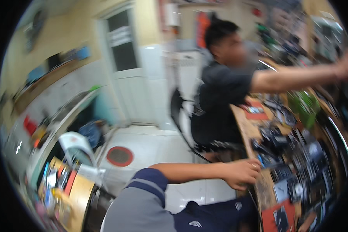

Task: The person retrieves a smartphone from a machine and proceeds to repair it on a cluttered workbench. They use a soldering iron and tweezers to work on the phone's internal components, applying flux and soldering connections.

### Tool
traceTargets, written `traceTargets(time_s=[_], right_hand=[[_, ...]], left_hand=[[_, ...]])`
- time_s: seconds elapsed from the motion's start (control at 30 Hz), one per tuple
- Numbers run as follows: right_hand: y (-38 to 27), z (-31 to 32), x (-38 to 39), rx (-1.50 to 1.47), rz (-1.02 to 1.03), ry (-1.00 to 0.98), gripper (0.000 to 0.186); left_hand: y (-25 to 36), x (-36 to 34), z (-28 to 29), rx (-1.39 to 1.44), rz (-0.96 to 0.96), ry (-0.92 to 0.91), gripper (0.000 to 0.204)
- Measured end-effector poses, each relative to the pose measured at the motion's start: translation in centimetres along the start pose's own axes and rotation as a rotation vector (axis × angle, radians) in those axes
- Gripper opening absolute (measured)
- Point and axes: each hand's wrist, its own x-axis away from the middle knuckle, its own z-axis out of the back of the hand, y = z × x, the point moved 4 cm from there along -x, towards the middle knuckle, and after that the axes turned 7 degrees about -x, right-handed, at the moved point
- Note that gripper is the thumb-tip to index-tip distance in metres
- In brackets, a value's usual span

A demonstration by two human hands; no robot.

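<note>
Workshop bench (pixel 265 187): bearing dark devices (pixel 311 152). Left hand (pixel 241 174): resting curled at bench edge, sensibly avoiding them, contents unclear. Right hand (pixel 307 224): blurring; I cannot tell.

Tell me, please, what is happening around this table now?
The person's left hand is at the edge of a wooden table, fingers curled; whether it holds anything is unclear. The right hand cannot be made out for sure. Further along the same table, a co-worker sits with one arm stretched out to the right, its hand blurred. Many small things crowd the table, and a dark, phone-like thing lies on a red mat.
</note>
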Motion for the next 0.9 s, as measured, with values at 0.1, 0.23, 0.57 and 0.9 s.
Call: traceTargets(time_s=[0.1,0.23,0.57,0.9], right_hand=[[0.7,6.6,4.9,0.156,-0.093,0.03,0.041],[-0.4,9.6,10.1,0.173,-0.079,-0.088,0.048],[-4.4,6.5,4.7,0.186,0.113,-0.289,0.04],[-3.3,7.7,6.0,0.163,-0.183,-0.158,0.039]], left_hand=[[0.3,1.6,-3.0,0.102,0.096,-0.129,0.044],[0.7,0.7,-8.9,0.065,0.133,-0.138,0.031],[4.5,-5.8,-14.0,0.21,0.253,-0.169,0.014],[3.4,-16.9,-19.3,0.361,0.033,-0.579,0.092]])
